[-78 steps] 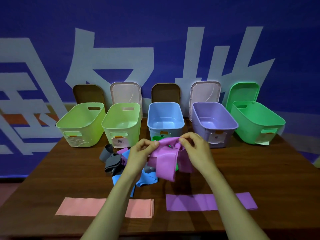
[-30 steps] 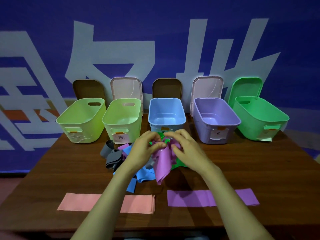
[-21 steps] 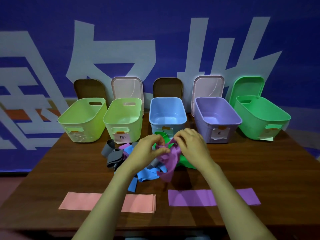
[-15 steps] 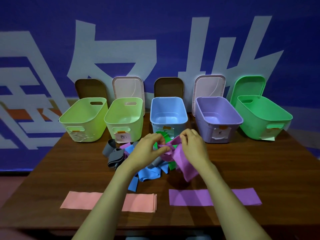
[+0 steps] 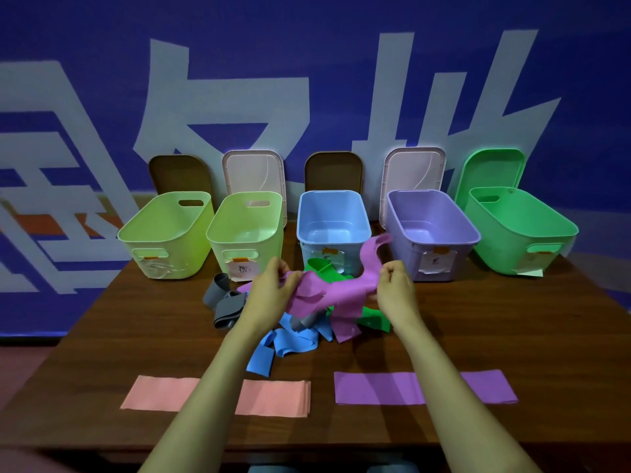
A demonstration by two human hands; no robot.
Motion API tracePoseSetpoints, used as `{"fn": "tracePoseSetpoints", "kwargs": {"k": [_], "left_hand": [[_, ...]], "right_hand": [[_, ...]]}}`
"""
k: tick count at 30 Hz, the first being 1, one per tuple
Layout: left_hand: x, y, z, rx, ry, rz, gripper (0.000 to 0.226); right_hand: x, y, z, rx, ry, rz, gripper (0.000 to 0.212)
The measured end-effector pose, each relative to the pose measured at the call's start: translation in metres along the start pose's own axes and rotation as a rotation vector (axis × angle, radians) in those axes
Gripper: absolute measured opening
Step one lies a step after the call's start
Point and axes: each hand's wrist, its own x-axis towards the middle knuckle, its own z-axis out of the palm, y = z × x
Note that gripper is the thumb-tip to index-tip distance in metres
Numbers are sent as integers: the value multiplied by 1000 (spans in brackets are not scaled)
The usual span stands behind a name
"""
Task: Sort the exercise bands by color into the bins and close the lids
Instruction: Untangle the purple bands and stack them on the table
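My left hand (image 5: 269,295) and my right hand (image 5: 396,291) each pinch an end of a purple exercise band (image 5: 336,291), stretched between them above a pile of bands. In the pile lie blue bands (image 5: 290,339), grey bands (image 5: 225,302) and a green band (image 5: 372,319). Behind stand open bins in a row: two yellow-green bins (image 5: 164,233) (image 5: 246,230), a blue bin (image 5: 333,220), a purple bin (image 5: 433,227) and a green bin (image 5: 519,230). A pink band (image 5: 273,397) and another purple band (image 5: 379,387) lie flat near the front edge.
Lids lean against the blue wall behind the bins: brown lids (image 5: 177,175) (image 5: 333,170), pale pink lids (image 5: 254,172) (image 5: 415,169) and a green lid (image 5: 491,172). The wooden table (image 5: 512,329) has bare surface to the left and right of the pile.
My hands have moved apart, pulling the crumpled purple band out into a longer strip. Its right end now rises in front of the blue bin.
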Motion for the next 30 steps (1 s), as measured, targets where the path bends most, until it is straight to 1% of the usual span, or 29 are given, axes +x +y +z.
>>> {"fn": "tracePoseSetpoints", "kwargs": {"k": [2, 4, 5, 7, 9, 12, 13, 15, 16, 17, 19, 20, 21, 22, 23, 24, 26, 28, 30], "left_hand": [[2, -8, 3, -3, 41, -52, 23], [1, -11, 4, -79, 88, -91, 22], [1, -10, 4, -135, 106, -104, 22], [0, -8, 4, -229, 123, -99, 22], [0, -6, 3, -281, 133, -61, 15], [1, -3, 3, -380, 112, -28, 12], [1, 0, 4, -428, 97, -25, 13], [0, 7, 7, -546, 62, -42, 12], [-1, 9, 8, -606, 39, -51, 11], [0, 11, 10, -664, 18, -54, 10], [0, 15, 11, -745, -16, -49, 9], [1, 16, 10, -755, -26, -43, 9], [1, 18, 9, -752, -30, -31, 9], [0, 19, 7, -743, -21, -16, 9], [0, 20, 5, -726, 10, 3, 10], [0, 22, 2, -696, 67, 20, 11], [1, 21, -5, -575, 231, 35, 11], [0, 16, -12, -469, 374, 19, 10], [0, 9, -16, -432, 417, -13, 11]], "right_hand": [[1, 0, 4, 142, -22, 54, 11], [2, 0, 8, 302, -65, 126, 9], [3, -1, 9, 343, -87, 167, 8], [6, 1, 12, 383, -135, 248, 11], [5, 3, 15, 434, -213, 311, 20], [-4, 8, 21, 336, -366, 323, 27], [-8, 8, 23, 318, -425, 322, 33], [-17, 8, 27, 311, -551, 327, 53], [-20, 8, 31, 296, -589, 314, 63], [-23, 9, 35, 272, -607, 286, 74], [-24, 16, 50, 232, -563, 214, 94], [-22, 19, 55, 229, -531, 202, 95], [-22, 17, 58, 228, -502, 190, 89], [-23, 14, 57, 218, -473, 173, 77], [-24, 8, 53, 200, -438, 156, 64], [-23, 5, 50, 186, -403, 150, 55], [-17, 5, 44, 190, -340, 153, 50], [-13, 1, 36, 247, -293, 156, 47], [-13, -8, 25, 335, -216, 113, 39]]}}
